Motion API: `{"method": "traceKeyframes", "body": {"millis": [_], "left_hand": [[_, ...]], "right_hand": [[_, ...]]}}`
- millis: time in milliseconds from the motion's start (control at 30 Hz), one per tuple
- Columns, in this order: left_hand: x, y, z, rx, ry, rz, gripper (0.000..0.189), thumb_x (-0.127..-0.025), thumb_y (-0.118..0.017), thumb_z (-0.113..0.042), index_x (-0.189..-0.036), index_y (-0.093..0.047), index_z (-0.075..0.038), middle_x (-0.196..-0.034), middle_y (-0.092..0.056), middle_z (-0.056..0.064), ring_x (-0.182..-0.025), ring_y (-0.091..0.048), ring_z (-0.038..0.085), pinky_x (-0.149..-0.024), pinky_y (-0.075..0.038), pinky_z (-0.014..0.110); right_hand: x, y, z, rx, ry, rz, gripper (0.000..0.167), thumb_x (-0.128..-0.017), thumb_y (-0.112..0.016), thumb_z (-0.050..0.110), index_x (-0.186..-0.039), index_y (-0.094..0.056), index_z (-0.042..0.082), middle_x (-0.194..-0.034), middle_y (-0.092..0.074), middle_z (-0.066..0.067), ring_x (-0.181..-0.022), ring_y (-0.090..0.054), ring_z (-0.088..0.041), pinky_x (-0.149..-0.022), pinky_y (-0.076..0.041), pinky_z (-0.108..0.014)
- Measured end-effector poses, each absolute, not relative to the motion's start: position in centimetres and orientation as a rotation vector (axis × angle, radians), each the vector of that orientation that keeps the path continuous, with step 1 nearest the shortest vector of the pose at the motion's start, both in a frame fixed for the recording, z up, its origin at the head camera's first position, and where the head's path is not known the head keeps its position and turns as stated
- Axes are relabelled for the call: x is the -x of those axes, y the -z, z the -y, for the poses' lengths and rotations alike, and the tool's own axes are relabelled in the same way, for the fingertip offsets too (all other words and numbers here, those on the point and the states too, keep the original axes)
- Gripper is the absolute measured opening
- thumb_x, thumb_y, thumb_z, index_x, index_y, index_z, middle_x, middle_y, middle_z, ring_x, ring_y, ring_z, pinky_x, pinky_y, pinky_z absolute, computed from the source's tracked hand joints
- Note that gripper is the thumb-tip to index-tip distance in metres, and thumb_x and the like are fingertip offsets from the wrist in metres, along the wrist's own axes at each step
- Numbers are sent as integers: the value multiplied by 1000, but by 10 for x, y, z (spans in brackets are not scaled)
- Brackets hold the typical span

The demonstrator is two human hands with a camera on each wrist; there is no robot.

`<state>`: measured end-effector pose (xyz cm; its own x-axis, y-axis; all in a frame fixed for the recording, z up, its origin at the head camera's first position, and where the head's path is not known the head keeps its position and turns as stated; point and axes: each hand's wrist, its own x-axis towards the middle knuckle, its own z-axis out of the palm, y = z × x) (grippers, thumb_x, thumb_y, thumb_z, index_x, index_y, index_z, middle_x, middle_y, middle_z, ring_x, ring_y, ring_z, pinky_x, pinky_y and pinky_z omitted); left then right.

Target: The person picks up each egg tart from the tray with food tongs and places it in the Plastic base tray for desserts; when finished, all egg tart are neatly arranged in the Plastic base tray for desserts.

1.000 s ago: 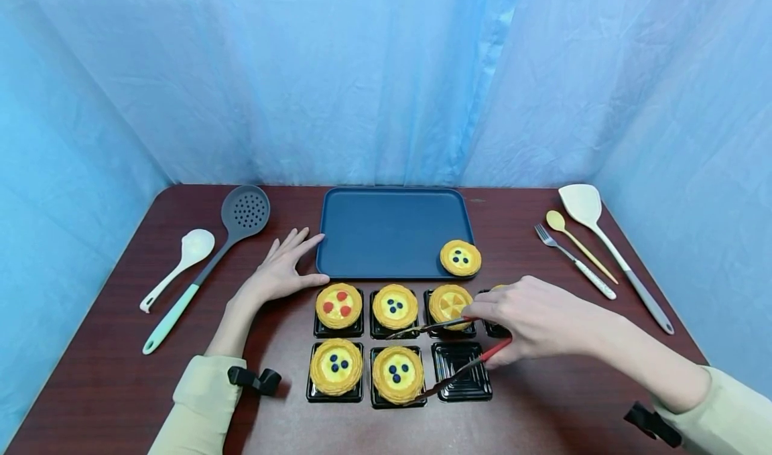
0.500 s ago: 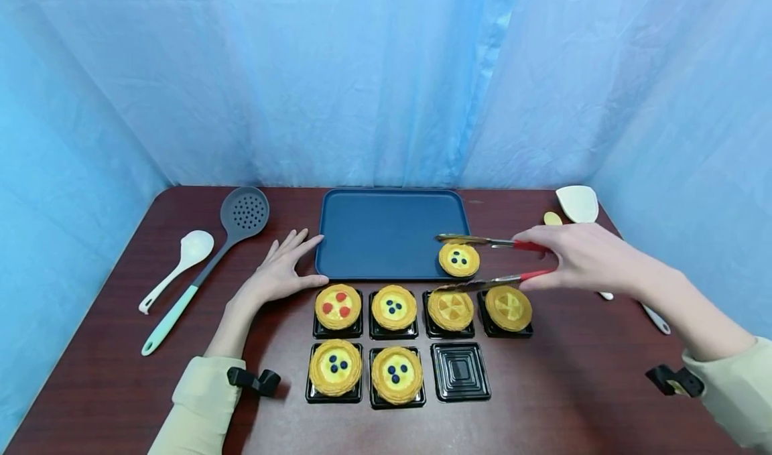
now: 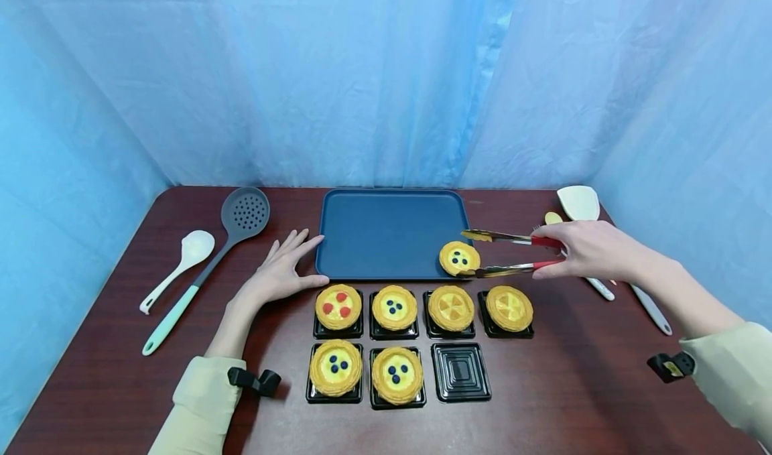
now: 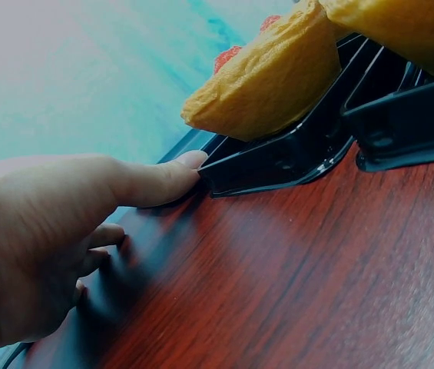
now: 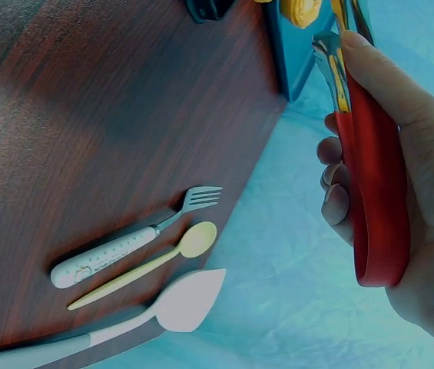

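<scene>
My right hand (image 3: 594, 248) holds red-handled metal tongs (image 5: 378, 177), their arms spread apart. The tips of the tongs point left at a blueberry-topped tart (image 3: 460, 258) in the front right corner of the blue tray (image 3: 386, 234); the lower tip lies by the tart's edge, though I cannot tell whether it touches. My left hand (image 3: 280, 271) rests with fingers spread at the tray's left edge. In the left wrist view its thumb reaches the corner of a black plastic base (image 4: 278, 161) that carries a red-topped tart (image 4: 270, 84).
Several more tarts stand on black bases in two rows before the tray; one base (image 3: 461, 372) shows no tart. At left lie a slotted skimmer (image 3: 244, 212) and a white ladle (image 3: 196, 246). At right are a fork (image 5: 117, 250), a yellow spoon (image 5: 197, 240) and a white spatula (image 5: 190, 304).
My right hand moved from over the empty base up and right to the tray. The tongs went around the tart there, then drew back slightly right. The left hand stayed still.
</scene>
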<state>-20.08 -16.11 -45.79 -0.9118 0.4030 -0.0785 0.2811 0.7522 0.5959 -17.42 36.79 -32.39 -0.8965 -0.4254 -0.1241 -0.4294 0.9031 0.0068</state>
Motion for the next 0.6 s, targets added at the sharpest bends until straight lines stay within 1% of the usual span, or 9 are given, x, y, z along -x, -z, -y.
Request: {"method": "traceKeyframes", "body": {"millis": [100,233,433,600], "left_hand": [[200,458,161,-542,-894,-2748,89,-91,-76,-46,-164,-32,-19,-173,-15,21,-162,-3,43,-129,3,64],[201,458,161,-545,-899,-2747,89,-91,-76,-46,-164,-32,-19,-173,-14,21,-162,-3,43,-130,4,64],[201,457,161,-546,-897,-2747,89,-91,-76,-46,-164,-32,-19,-173,-14,21,-162,-4,43,-129,3,64],[201,458,161,-549,-895,-2746,89,-91,-75,-47,-164,-32,-19,-173,-15,21,-162,-3,43,-129,3,65]], "right_hand": [[177,327,-369,679,-59,-2948,75,-75,-82,66,-128,-71,15,-97,-74,5,-70,-54,-4,-60,-44,-28],[179,329,-369,713,-61,-2949,70,-75,-84,62,-125,-72,15,-90,-72,8,-69,-53,-4,-59,-42,-27],[179,331,-368,719,-68,-2945,68,-75,-85,61,-124,-72,16,-92,-73,7,-70,-53,-3,-60,-41,-26],[179,330,-366,712,-60,-2930,66,-76,-86,57,-125,-72,15,-94,-73,7,-74,-57,-4,-62,-44,-28]]}}
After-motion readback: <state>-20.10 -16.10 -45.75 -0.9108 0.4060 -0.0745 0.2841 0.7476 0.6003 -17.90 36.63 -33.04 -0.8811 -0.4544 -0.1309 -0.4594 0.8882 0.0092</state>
